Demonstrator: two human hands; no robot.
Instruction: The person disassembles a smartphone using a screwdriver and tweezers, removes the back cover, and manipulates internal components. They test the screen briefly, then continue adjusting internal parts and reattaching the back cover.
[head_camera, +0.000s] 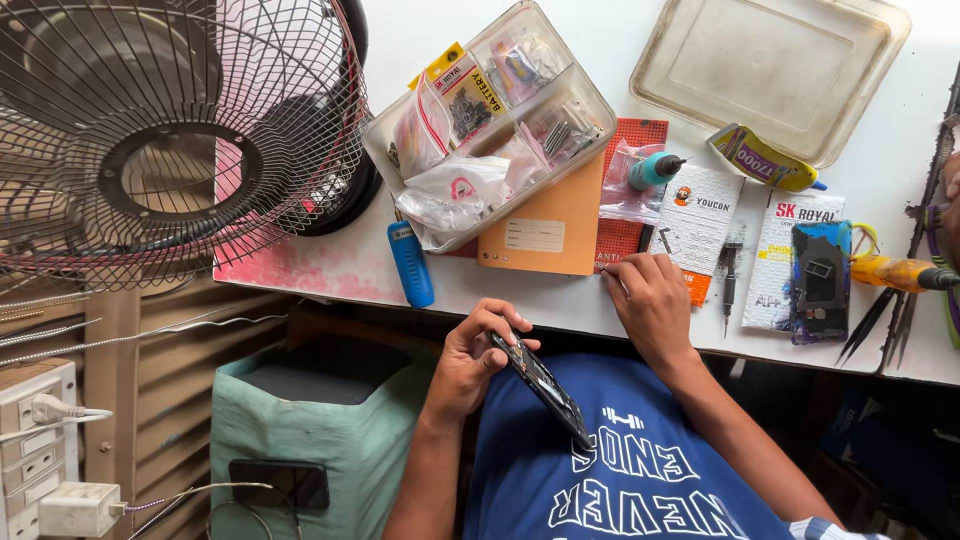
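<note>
My left hand (468, 360) grips a dark opened phone (545, 388), held edge-on over my lap below the table's front edge. My right hand (652, 300) rests on the white table (560, 300), fingers curled, its tips on the edge of a red mat (625, 235) beside a white card packet (697, 215). I cannot tell whether something small sits under those fingertips. A small screwdriver (730, 280) lies just right of this hand.
A clear compartment box (490, 120) of small bagged parts, a tan notebook (545, 225), a blue lighter (411, 263), a teal glue bottle (655, 168), a yellow tube (765, 160), an empty tray (770, 65), tweezers (880, 315), a yellow-handled screwdriver (900, 272). A fan (170, 130) stands at left.
</note>
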